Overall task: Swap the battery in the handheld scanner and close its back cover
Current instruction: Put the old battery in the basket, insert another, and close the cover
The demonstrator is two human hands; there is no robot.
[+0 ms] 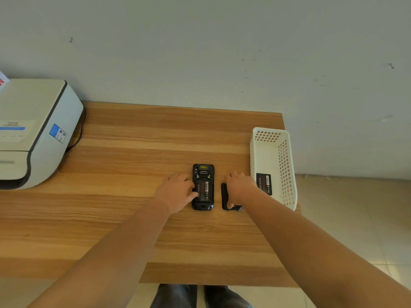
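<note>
A black handheld scanner (203,172) lies face down on the wooden table (133,218), its back open with a battery (204,190) showing in the bay. My left hand (178,192) rests against the scanner's left side, thumb touching its edge. To the right lies the black back cover (224,194), largely hidden under my right hand (239,187), whose fingers close around it. A second battery (264,182) lies inside the white basket (287,165).
A white printer (33,130) with a black cable occupies the table's left end. The perforated basket stands at the right edge of the table. A wall runs behind; tiled floor and my shoes show below the near edge.
</note>
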